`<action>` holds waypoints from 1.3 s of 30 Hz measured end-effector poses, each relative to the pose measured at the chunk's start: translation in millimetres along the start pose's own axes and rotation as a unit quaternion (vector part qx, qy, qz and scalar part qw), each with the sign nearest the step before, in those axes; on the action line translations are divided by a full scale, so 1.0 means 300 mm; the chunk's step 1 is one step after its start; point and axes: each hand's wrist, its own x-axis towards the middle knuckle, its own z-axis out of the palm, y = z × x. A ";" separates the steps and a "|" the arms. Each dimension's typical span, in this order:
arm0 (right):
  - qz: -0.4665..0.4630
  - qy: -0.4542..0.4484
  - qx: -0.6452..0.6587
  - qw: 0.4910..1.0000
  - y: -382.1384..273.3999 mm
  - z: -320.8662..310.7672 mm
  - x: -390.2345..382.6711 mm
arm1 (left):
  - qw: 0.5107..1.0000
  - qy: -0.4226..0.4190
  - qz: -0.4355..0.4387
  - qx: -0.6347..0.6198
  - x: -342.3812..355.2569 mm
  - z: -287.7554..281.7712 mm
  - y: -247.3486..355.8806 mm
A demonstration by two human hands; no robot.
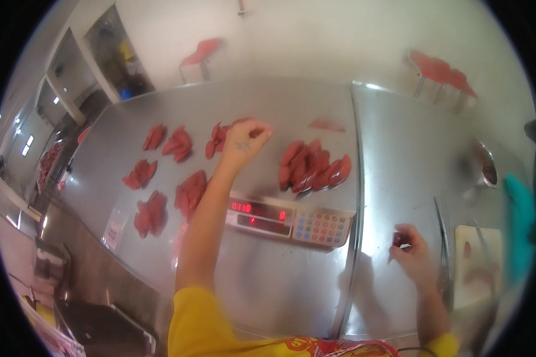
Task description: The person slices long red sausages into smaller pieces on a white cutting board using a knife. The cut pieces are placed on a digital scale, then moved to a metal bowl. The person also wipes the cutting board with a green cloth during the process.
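Note:
My left hand (pixel 245 143) is raised over the steel table, fingers curled closed; what they hold, if anything, is hidden. Beyond it, partly covered, lies a small heap of red meat pieces (pixel 213 146). A larger meat pile (pixel 307 166) sits just behind the lit panel of a digital scale (pixel 320 228); I cannot tell how much of the scale is under it. My right hand (pixel 412 254) is low over the right-hand table, thumb and fingers closed in a pinch around something small and dark red that I cannot make out.
Several more meat heaps (pixel 151 214) stand on the left of the table (pixel 262 285). At the right are a long thin metal tool (pixel 442 232), a cutting board (pixel 463 285) with a knife and scraps, a metal bowl (pixel 488 172) and a teal cloth-like thing (pixel 520 220). Red seats (pixel 441 72) line the wall.

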 end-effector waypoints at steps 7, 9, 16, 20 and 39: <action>-0.050 -0.048 -0.056 0.996 -0.044 0.055 0.018 | 0.997 -0.063 -0.037 0.027 0.032 0.160 -0.025; -0.059 -0.051 -0.055 0.995 -0.064 0.055 0.027 | 0.992 -0.086 -0.062 0.067 0.054 0.210 -0.032; -0.087 -0.087 -0.071 0.990 -0.212 0.128 0.184 | 0.956 -0.153 -0.099 0.231 0.145 0.257 -0.045; -0.075 -0.114 -0.043 0.990 -0.315 0.233 0.370 | 0.957 -0.127 -0.131 0.225 0.101 0.189 -0.040; -0.133 -0.025 -0.167 0.977 -0.396 0.375 0.590 | 0.988 0.025 -0.106 0.106 -0.159 -0.283 0.258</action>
